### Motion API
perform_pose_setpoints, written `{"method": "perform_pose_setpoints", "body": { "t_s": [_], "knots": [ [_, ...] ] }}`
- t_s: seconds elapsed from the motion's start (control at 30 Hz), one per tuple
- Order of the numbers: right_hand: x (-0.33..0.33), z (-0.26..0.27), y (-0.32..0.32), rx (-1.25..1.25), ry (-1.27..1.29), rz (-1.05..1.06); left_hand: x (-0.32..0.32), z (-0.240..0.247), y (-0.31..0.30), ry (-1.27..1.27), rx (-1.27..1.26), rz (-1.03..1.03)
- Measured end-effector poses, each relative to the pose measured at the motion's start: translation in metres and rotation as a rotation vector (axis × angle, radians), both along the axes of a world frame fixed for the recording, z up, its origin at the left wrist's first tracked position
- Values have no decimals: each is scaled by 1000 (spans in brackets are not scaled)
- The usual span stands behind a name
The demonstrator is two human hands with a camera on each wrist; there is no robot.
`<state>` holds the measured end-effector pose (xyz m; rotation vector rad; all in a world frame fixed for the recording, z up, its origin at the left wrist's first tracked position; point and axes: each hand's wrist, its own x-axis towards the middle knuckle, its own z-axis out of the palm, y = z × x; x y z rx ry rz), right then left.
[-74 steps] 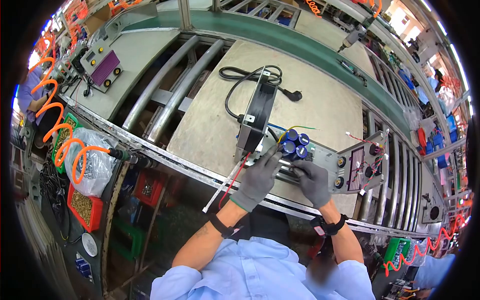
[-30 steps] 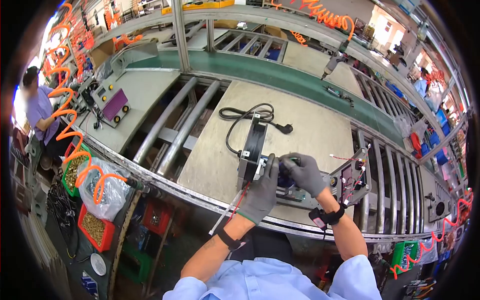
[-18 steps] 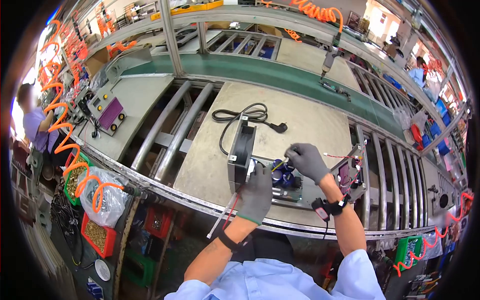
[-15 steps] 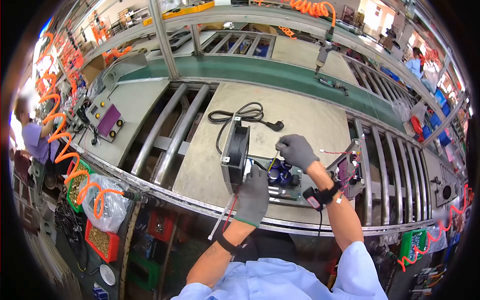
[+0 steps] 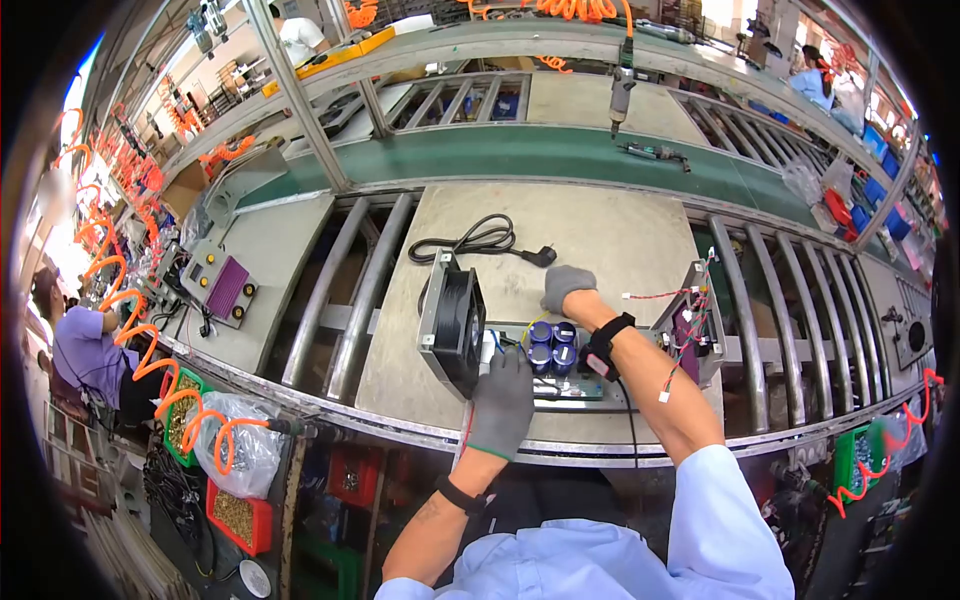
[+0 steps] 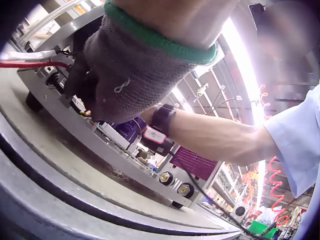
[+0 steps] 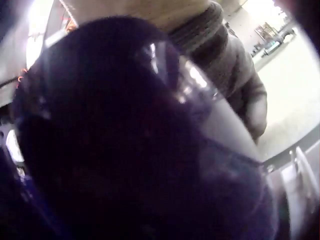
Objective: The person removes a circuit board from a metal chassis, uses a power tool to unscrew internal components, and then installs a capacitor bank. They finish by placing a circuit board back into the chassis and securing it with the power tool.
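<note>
A grey-gloved left hand [image 5: 502, 405] reaches down beside the black fan [image 5: 460, 330] on its upright metal panel. In the left wrist view, its fingertips are right at a yellow-green wire [image 6: 84, 113] inside the chassis; whether they pinch it I cannot tell. The same yellow-green wire [image 5: 527, 330] slants up toward the curled right hand [image 5: 570, 287], which grips its far end behind the blue capacitors [image 5: 552, 347]. A large dark capacitor [image 7: 130, 130] fills most of the right wrist view, with the right glove [image 7: 240, 75] partly hidden behind it.
A black power cord [image 5: 470, 240] lies coiled on the board behind the chassis. The purple-grilled front panel [image 5: 690, 325] with red wires stands at right. Metal rollers [image 5: 790, 320] flank the board. A hanging screwdriver [image 5: 622, 90] is over the green belt [image 5: 450, 142].
The right hand came off the capacitors, drew the yellow-green wire up, and moved back over the board. The left hand stays beside the fan. The head view has shifted.
</note>
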<state>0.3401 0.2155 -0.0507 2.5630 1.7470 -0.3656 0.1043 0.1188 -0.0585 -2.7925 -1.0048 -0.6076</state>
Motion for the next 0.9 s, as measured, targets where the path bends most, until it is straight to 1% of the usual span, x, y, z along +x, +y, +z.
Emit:
{"method": "perform_pose_setpoints", "body": {
  "t_s": [0.03,0.07,0.13,0.2,0.27,0.3,0.33,0.4,0.43,0.53,0.57,0.67,0.7,0.8,0.83,0.9],
  "knots": [
    [-3,13,-9,8,-22,-6,1,2,1,36,-33,5],
    [-7,30,-21,71,-22,-26,1,3,3,70,-65,11],
    [-19,59,-47,192,-23,-58,-1,0,4,38,-56,0],
    [-39,68,-88,576,-61,-35,-2,2,5,29,-83,5],
    [-69,95,-136,473,188,-25,1,-3,6,41,-106,43],
    [-84,96,-157,365,157,9,2,-6,7,41,-109,52],
    [-97,92,-173,260,125,39,3,-8,9,41,-110,57],
    [-101,49,-186,403,176,56,2,-10,9,13,-89,39],
    [-102,39,-187,476,204,60,1,-9,7,2,-82,37],
    [-103,23,-186,520,165,-38,-3,-9,6,-25,-51,7],
    [-104,15,-187,549,154,-102,-5,-10,5,-31,-40,-3],
    [-102,1,-183,559,238,-257,-2,-14,-1,132,-39,49],
    [-101,-3,-181,555,246,-297,0,-12,-6,240,-70,84],
    [-97,0,-185,558,340,-328,-11,-5,-22,65,160,22],
    [-94,1,-189,587,343,-307,-22,15,-32,-58,20,-50],
    [-92,6,-204,634,359,-282,-54,4,-50,-258,-170,32]
  ]
}}
